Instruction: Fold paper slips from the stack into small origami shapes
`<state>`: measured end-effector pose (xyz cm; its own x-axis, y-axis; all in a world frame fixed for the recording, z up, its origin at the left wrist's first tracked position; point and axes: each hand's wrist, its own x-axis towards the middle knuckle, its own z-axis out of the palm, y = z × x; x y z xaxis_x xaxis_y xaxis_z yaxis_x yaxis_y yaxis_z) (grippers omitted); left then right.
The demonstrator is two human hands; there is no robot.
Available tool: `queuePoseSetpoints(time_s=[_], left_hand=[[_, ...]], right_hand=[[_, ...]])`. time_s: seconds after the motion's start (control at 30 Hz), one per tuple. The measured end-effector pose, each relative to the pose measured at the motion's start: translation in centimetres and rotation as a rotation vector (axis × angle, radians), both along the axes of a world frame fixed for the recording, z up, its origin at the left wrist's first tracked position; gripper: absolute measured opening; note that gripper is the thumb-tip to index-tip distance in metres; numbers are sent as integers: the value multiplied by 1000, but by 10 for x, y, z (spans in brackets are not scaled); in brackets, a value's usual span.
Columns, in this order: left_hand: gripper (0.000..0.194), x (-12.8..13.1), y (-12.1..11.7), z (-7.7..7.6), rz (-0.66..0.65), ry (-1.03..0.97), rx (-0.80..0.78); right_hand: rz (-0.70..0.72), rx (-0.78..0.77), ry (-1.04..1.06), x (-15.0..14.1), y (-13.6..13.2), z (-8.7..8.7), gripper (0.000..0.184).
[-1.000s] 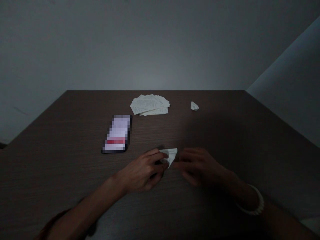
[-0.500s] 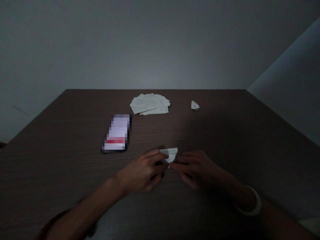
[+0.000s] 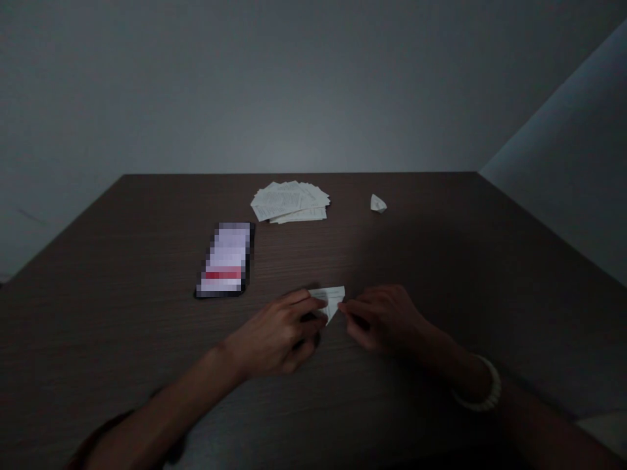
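A small piece of printed white paper point(image 3: 334, 297) lies on the table, folded so that its right side slants to a point near me. My left hand point(image 3: 281, 329) has its fingers over the paper's left part, holding it down. At the slanted right edge, my right hand point(image 3: 385, 318) has its index finger and thumb close together, touching the paper. Its other fingers are curled and in shadow. The paper's left end is hidden under my left fingers.
A fanned stack of printed paper slips point(image 3: 291, 201) lies toward the back of the brown table point(image 3: 147, 261). Right of it sits a small folded paper piece point(image 3: 377, 204). A phone point(image 3: 226, 258) with a lit, blurred screen lies left of my hands. A wall point(image 3: 294, 85) stands behind.
My right hand has moved slightly up along the paper's slanted edge, from the lower tip toward its right corner. My left hand stays on the paper. The whole view has shifted a little.
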<state>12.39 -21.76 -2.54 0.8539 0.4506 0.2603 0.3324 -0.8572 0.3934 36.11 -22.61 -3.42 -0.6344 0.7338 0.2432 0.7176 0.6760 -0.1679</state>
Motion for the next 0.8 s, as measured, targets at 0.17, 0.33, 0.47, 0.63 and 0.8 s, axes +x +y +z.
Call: queuePoseSetpoints(time_s=[0.17,0.33,0.47,0.63,0.8], left_hand=[[23,0,0,1,-8,19,4],[21,-1,-1,1,-3,6,-12],[21,-2,-1,2,-1,4,-20],[21,-2,0,6,-6,-16,-30],[21,-1,0,5,3,-9,-17]], right_hand=[[-35,30,-31,-2,0,3,17],[-139,76,-89,1,4,6,16],[-105,137,-65,2,4,6,21],[120,55,-2,-2,1,4,23],[98,-25,13,-3,2,3,25]])
